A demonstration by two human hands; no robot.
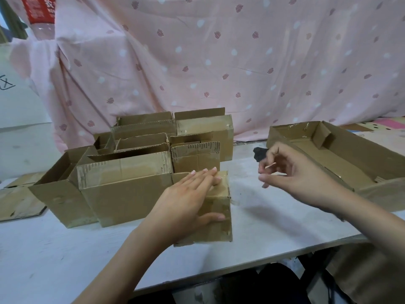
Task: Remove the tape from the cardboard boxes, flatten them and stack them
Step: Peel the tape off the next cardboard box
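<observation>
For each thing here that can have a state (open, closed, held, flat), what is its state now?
Left hand: fingers straight, pressing the small box.
Small box: closed, glossy tape on it, upright on the table.
Right hand: fingers curled, pinching a thin strip, likely tape.
Long box: upright, top flaps open.
Rear boxes: upright, not flattened.
Tray box: open, holds a small cardboard piece.
Flat cardboard: lying flat at left.

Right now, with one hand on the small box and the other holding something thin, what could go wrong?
1. The left hand only lies flat on the small box, so the box may slide on the table if tape is pulled.
2. The right hand pinches a thin strip, perhaps tape; it may stick to the fingers.
3. The open boxes stand close behind and could be knocked.
</observation>
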